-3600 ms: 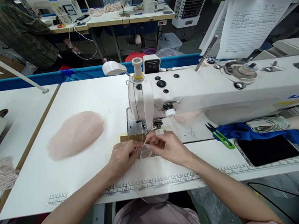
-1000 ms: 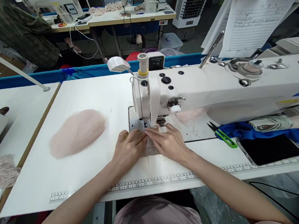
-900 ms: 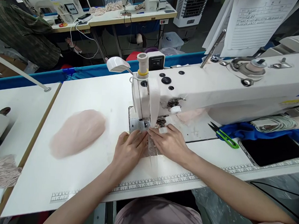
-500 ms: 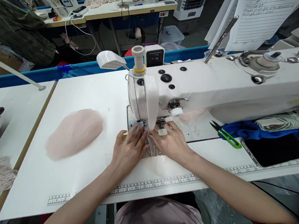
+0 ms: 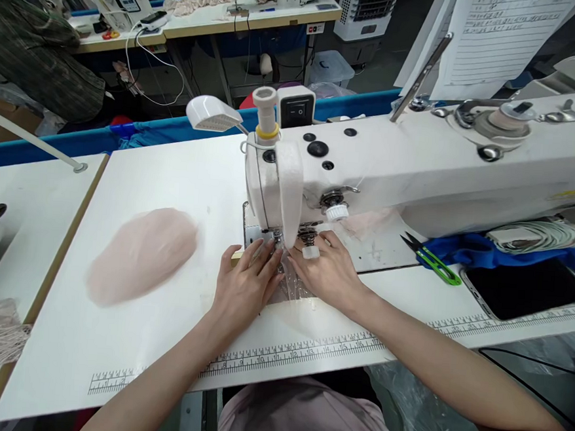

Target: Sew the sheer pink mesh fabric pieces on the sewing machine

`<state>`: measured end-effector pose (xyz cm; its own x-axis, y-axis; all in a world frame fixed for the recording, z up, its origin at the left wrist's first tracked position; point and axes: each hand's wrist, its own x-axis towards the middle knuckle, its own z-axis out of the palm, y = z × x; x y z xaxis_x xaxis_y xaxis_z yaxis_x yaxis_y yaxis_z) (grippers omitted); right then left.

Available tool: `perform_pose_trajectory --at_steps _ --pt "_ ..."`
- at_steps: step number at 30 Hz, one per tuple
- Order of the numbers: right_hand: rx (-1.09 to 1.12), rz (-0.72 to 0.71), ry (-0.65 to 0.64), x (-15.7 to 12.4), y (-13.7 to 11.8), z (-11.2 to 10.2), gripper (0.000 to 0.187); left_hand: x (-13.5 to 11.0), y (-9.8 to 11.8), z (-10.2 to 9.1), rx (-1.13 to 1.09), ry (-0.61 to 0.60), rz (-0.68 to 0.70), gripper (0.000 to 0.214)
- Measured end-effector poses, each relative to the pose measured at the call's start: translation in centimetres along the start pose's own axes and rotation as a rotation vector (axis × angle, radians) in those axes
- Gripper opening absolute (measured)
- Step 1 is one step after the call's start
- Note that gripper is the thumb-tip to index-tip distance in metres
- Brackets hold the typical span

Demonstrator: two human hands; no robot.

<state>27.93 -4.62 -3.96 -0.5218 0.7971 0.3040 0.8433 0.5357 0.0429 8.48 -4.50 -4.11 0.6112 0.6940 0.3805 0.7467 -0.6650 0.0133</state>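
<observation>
My left hand [image 5: 246, 281] lies over the bed of the white sewing machine [image 5: 315, 171], left of the needle area, its fingers stretched out and slightly spread. A sheer, glittery fabric [image 5: 291, 287] runs between my hands toward the presser foot, and both sets of fingertips touch it. My right hand [image 5: 330, 271] rests flat on the right side of that fabric, its fingers partly hidden by the machine head. The needle and stitching point are mostly covered. A pale pink sheer piece [image 5: 141, 254] lies on the white table [image 5: 159, 357] to the left.
Green-handled thread snips [image 5: 434, 262], a phone [image 5: 523, 288] and blue cloth [image 5: 467, 249] lie to the right. A printed ruler [image 5: 297, 354] follows the front edge. Paper sheets [image 5: 501, 43] hang above the machine. Another person's sleeve [image 5: 37, 53] shows at far left.
The whole view has shifted very slightly. Both hands stay in almost the same place on the fabric, and the pale pink piece on the left lies as before.
</observation>
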Motion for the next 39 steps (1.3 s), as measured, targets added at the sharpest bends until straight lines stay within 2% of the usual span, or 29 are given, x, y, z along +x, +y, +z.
perform_pose_trajectory --at_steps 21,25,27,29,31,33,34,36,39 --pt "0.015 0.007 0.014 0.2 0.5 0.6 0.024 0.5 -0.6 0.2 -0.054 -0.011 0.009 0.038" --pt "0.121 0.024 0.021 0.3 0.9 -0.5 0.028 0.3 -0.5 -0.6 -0.060 0.039 0.001 0.031" --pt "0.266 0.063 -0.043 0.1 1.2 -1.9 0.027 0.1 -0.7 -1.6 -0.110 0.085 -0.016 0.020" --pt "0.462 0.073 -0.195 0.0 1.5 -3.4 0.016 -0.1 -0.9 -2.8 -0.209 0.072 0.001 0.013" --pt "0.590 0.018 -0.377 -0.2 1.6 -4.6 0.009 -0.2 -1.1 -3.7 -0.285 -0.056 0.077 0.016" --pt "0.623 -0.014 -0.468 -0.4 1.6 -5.1 0.010 -0.4 -1.1 -4.2 -0.262 -0.197 0.183 0.021" --pt "0.624 -0.011 -0.473 -0.5 1.7 -5.2 0.012 -0.5 -1.0 -4.2 -0.223 -0.233 0.233 0.018" --pt "0.653 0.031 -0.448 -0.6 1.8 -5.0 0.015 -0.7 -0.8 -4.0 -0.151 -0.218 0.283 0.009" --pt "0.791 0.153 -0.400 -0.8 2.1 -4.6 0.016 -1.0 -0.2 -3.7 -0.197 -0.171 0.185 0.019"
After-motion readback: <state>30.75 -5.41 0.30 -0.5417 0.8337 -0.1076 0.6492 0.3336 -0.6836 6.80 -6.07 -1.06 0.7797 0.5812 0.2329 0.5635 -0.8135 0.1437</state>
